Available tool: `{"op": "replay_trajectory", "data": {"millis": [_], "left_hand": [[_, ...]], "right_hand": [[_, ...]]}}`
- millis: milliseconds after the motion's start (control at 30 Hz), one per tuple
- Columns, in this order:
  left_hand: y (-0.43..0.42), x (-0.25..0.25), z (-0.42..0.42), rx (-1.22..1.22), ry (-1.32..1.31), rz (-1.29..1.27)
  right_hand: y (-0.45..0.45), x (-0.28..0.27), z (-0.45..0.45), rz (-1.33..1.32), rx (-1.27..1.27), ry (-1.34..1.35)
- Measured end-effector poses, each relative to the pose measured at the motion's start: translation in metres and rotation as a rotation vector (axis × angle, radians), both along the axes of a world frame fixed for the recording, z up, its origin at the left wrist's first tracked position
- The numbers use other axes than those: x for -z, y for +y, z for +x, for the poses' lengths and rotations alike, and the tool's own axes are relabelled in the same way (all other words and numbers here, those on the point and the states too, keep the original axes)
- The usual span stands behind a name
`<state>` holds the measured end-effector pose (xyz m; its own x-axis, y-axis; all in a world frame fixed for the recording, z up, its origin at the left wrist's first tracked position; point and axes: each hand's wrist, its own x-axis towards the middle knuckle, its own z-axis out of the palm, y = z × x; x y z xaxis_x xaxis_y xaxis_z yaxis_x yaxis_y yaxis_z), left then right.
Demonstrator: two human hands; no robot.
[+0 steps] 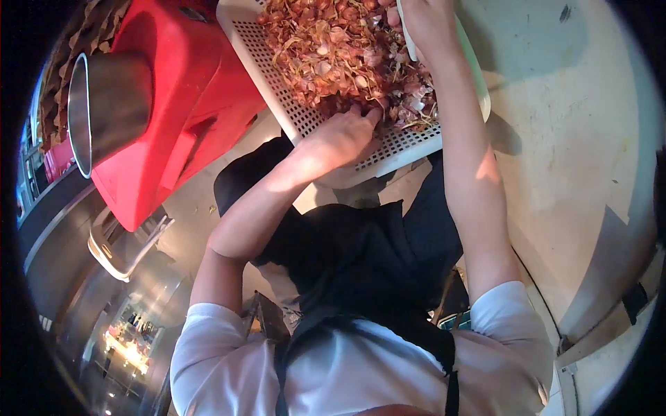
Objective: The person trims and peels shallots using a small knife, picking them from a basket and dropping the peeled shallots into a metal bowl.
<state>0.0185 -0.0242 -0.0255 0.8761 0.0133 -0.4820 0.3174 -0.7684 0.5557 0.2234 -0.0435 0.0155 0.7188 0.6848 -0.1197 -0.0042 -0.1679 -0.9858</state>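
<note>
A white perforated plastic basket (270, 76) holds a heap of small reddish-brown shallots with loose dry skins (333, 48). My left hand (341, 137) reaches into the near side of the heap, its fingers curled down among the skins. The fingertips are buried, so what they hold is hidden. At the top edge, my right hand (431, 28) is closed round a narrow white object (407, 31) over the far right of the heap. Its kind cannot be made out, because the hand covers part of it and the frame cuts it off.
To the left stands a large red plastic container (194, 76) with a steel pot (114, 107) against it. A white plastic handle (114, 256) is below. Pale floor (569, 125) lies to the right. The basket is just beyond my knees (347, 236).
</note>
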Motion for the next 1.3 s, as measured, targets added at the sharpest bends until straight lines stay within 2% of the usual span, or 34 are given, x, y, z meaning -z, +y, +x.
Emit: {"op": "replay_trajectory", "data": {"millis": [33,233,333,433,533,633,733,767,800,867,933,967,1067,1100,1200,1300], "left_hand": [[0.002,-0.001,0.005,-0.006,0.091,-0.026],[0.014,0.004,0.008,0.043,0.118,-0.112],[0.018,0.023,0.011,0.161,-0.040,-0.095],[0.020,0.013,0.014,0.253,0.111,-0.042],[0.015,0.038,0.010,0.294,0.040,0.085],[0.023,0.028,0.019,0.222,0.107,-0.034],[0.046,-0.016,0.036,0.192,0.086,-0.247],[0.057,-0.022,0.035,0.155,-0.024,-0.307],[0.067,-0.022,0.035,-0.059,0.112,-0.572],[0.085,-0.029,0.034,-0.151,-0.124,-0.575],[0.093,-0.031,0.032,-0.469,-0.314,-0.592],[0.096,-0.037,0.034,-0.618,-0.272,-0.643],[0.103,-0.029,0.032,-0.766,-0.352,-0.598],[0.104,-0.023,0.032,-0.709,-0.505,-0.635],[0.107,-0.019,0.035,-0.664,-0.503,-0.664],[0.108,-0.014,0.031,-0.582,-0.562,-0.457]], "right_hand": [[0.001,-0.001,-0.003,-0.011,-0.003,0.010],[0.008,-0.005,-0.011,-0.034,0.010,0.057],[0.009,-0.001,-0.007,0.004,0.013,0.071],[0.010,0.001,-0.007,0.019,0.007,0.055],[0.011,0.003,-0.005,0.020,0.008,0.066],[0.009,0.002,-0.006,0.012,0.013,0.070],[0.009,0.009,-0.002,0.069,0.007,0.104],[0.008,0.010,-0.002,0.095,0.003,0.126],[0.007,0.009,-0.001,0.068,0.008,0.122],[0.006,0.004,-0.003,0.014,0.017,0.115],[0.004,0.006,-0.005,0.024,0.005,0.084],[0.004,0.007,-0.006,0.030,-0.003,0.068],[0.007,0.006,-0.010,-0.002,-0.026,0.071],[0.007,0.008,-0.014,0.024,-0.021,0.066],[0.011,0.012,-0.026,0.087,-0.008,0.036],[0.013,0.008,-0.034,0.106,-0.031,0.012]]}}
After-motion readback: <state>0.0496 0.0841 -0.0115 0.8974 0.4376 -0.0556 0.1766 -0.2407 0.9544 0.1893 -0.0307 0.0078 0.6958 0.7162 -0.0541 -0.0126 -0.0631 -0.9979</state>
